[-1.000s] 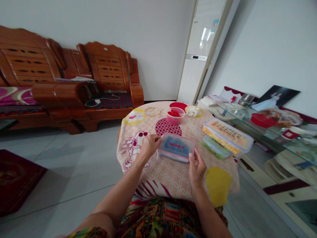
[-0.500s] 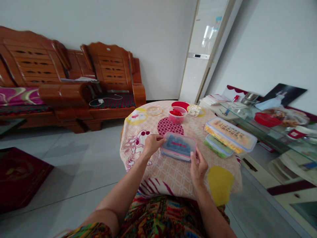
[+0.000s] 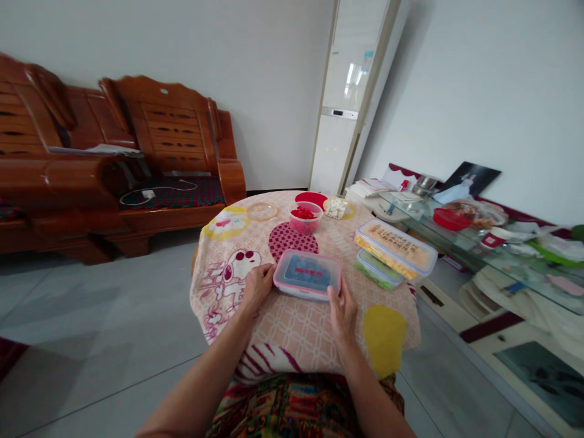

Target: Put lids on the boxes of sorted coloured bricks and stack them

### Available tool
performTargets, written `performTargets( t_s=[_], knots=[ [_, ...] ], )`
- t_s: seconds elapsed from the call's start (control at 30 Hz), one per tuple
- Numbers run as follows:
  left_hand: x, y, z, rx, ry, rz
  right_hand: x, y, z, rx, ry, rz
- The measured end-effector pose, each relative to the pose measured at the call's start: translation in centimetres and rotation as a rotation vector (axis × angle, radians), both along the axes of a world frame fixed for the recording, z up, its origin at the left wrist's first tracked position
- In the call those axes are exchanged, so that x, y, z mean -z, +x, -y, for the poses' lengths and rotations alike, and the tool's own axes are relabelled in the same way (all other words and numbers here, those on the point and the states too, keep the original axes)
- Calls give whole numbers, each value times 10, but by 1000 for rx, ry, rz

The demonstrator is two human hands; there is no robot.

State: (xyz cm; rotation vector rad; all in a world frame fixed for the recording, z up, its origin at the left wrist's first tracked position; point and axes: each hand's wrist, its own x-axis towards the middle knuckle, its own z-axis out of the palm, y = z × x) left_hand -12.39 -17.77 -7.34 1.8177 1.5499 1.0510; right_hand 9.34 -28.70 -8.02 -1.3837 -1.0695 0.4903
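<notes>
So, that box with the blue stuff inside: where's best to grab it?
Probably by its two short ends, below the pink-edged lid, one hand from each side. The box is wider than deep and appears to lie level on the tablecloth, so the ends face each other for balance. The right hand holds one end, the left hand is by the other.

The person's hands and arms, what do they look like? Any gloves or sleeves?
The left hand and the right hand are bare, without gloves. Both forearms are bare too, with no sleeves or watch showing. Patterned clothing with red and green shows below.
</notes>
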Motion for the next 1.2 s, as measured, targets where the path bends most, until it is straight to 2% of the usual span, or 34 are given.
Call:
performTargets(
  t_s=[0.13,0.27,0.47,0.6,0.77,0.9,1.03,1.2],
  knots=[
    [0,-2,-2,55,6,74,1,-4,-3,-20,25,-154],
    [-6,-1,2,103,6,141,-7,-4,-3,-55,14,-353],
    [-10,6,8,245,-87,263,-28,19,1,-49,-40,-515],
    [-3,8,6,256,-166,402,-53,41,1,-32,30,-558],
    [0,7,4,263,-177,396,-94,87,-7,175,250,-603],
    [1,6,3,293,-166,345,-113,130,-28,369,388,-553],
    [3,6,2,298,-158,324,-114,159,-55,615,433,-501],
    [1,6,3,302,-157,302,-103,173,-72,661,423,-389]
  ],
)
